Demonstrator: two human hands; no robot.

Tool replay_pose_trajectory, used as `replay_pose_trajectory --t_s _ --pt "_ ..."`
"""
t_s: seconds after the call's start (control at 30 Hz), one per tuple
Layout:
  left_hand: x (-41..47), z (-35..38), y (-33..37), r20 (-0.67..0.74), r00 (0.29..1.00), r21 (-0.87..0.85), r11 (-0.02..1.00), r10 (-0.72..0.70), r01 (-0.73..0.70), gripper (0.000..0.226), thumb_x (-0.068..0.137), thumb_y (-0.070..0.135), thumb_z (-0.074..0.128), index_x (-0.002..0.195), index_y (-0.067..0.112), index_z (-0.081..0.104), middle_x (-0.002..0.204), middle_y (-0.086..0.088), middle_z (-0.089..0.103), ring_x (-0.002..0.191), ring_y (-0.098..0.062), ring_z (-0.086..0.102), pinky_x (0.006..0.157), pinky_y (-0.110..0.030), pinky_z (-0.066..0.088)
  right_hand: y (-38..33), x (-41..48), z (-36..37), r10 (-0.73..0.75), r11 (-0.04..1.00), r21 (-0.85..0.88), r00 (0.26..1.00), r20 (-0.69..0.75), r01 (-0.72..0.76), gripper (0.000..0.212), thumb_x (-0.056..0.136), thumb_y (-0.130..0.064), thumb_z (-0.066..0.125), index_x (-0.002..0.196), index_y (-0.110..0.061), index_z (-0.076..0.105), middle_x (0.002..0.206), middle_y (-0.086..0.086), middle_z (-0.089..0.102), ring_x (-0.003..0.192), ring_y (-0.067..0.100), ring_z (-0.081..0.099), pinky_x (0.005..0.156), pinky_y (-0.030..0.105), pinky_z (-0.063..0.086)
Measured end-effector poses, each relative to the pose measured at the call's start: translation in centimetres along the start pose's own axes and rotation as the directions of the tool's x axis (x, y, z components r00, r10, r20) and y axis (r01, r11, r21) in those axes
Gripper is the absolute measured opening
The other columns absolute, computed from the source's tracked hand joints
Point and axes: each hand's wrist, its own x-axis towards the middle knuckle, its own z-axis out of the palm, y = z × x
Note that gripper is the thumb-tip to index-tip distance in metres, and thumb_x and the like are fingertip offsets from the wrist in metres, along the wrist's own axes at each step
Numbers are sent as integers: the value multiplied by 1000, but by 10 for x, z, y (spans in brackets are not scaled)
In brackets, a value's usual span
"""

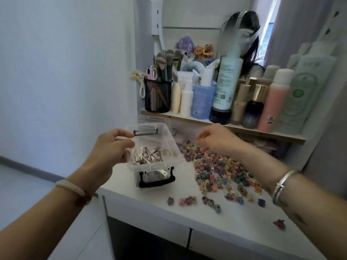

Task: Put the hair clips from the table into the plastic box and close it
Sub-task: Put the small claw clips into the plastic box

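The plastic box (161, 145) is at the left side of the white bench (159, 218), open at the top, with a black latch handle (156, 180) hanging at its near end. A heap of silver metal clips (147, 156) lies inside it. Its clear lid (153, 119) is just behind it, on the far side.

The left hand (109, 147) grips the box's left wall: the thumb lies along the far part of the rim and the fingers (129, 144) curl over the edge into the box. A cream band (70, 186) circles that wrist.

The right hand (214, 139) hovers to the right of the box, over the far end of a broad pile of small coloured hair clips (221, 166) spread across the bench. Its fingers are bent downward and close together; motion blur hides whether they pinch a clip. A silver bangle (283, 184) sits on that wrist.

A few loose clips (187, 200) lie apart from the pile toward the near edge, and one more (279, 224) lies near the right forearm.

Behind the bench, a shelf (187, 120) carries a black mesh cup (158, 96) of makeup brushes and a row of bottles (227, 81).
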Motion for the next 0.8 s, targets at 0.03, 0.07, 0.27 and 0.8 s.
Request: replay_pose_trajectory --t_s 0.03,0.07,0.27,0.8 --pt "0 -5 -1 -4 1000 10 1000 -1 1 23 84 -7 50 76 13 56 85 -15 48 66 -23 44 57 -28 40 3 5 8 -17 997 -75 1000 17 18 15 87 -7 56 97 -7 67 91 6 67 86 19 62 79 29 51" --pt "1 -11 -3 -12 1000 27 1000 -2 2 23 84 -8 50 76 13 56 84 -14 47 67 -22 44 56 -27 39 4 10 16 -37 991 -129 998 41 42 18 86 -7 57 101 -6 67 99 7 68 89 19 62 77 27 49" --pt "11 -32 -16 -53 995 31 996 -82 84 21 84 -7 48 77 11 55 65 -7 42 51 -16 34 31 -7 31 4 47 67 -158 877 -429 973 168 217 32 83 -5 50 111 -18 62 116 5 61 106 23 57 79 28 45" --pt "42 -22 -19 -129 986 106 987 -110 124 46 89 5 47 135 13 42 81 0 53 61 -15 49 54 -25 41 -2 86 114 -402 697 -526 873 277 488 31 91 -11 37 118 -15 52 129 7 47 89 22 51 66 33 40"
